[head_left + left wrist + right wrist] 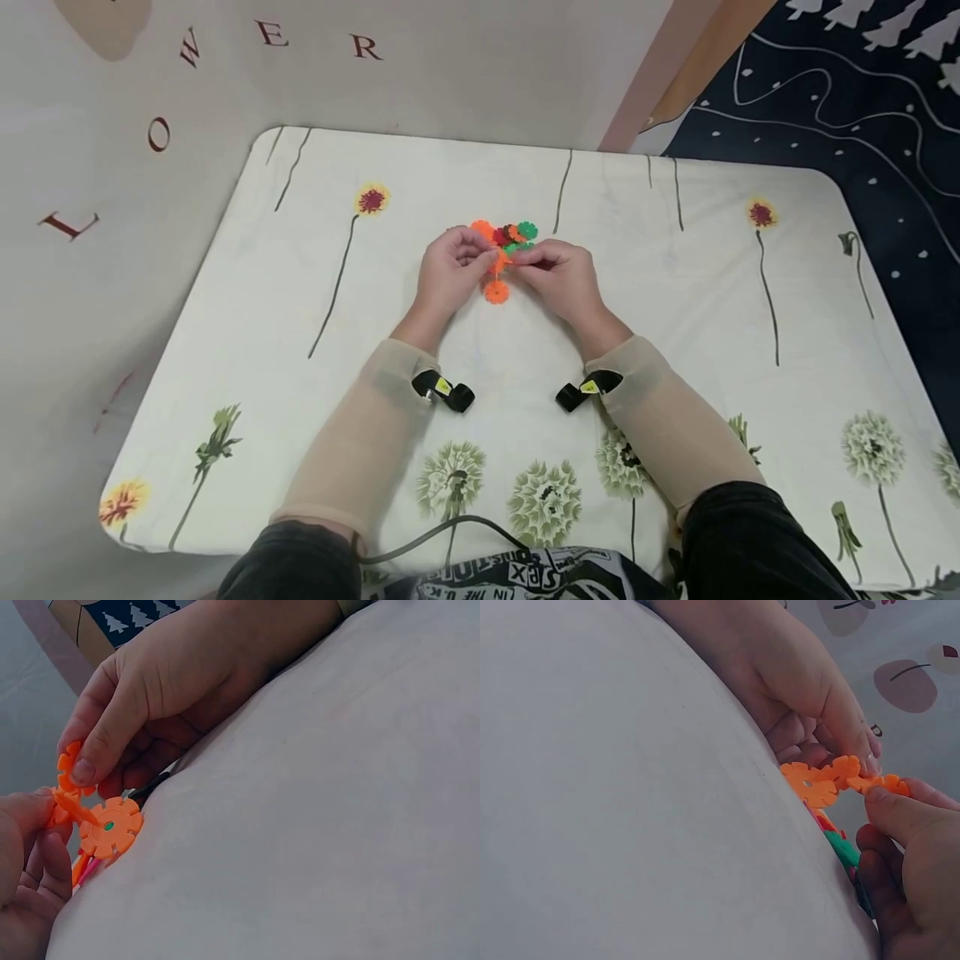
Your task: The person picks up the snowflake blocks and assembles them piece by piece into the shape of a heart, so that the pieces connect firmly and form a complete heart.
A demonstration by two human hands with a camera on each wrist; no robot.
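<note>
Both hands meet over a small group of notched interlocking plastic discs near the middle of the table. My left hand [453, 267] pinches an orange disc [61, 810] between thumb and fingers. My right hand [558, 275] pinches another orange disc [892, 784], which touches the left hand's piece. Joined below them is an orange disc [497, 292] turned flat towards me. Just beyond the fingers lie loose discs: a green one [527, 230], an orange one [482, 228] and a few red and dark ones, partly hidden by the hands.
A white cloth with printed flowers covers the table [337, 417]. A wall with red letters [365, 47] stands behind and to the left; a dark patterned surface [862, 108] is at the right. A cable [450, 521] loops at the near edge.
</note>
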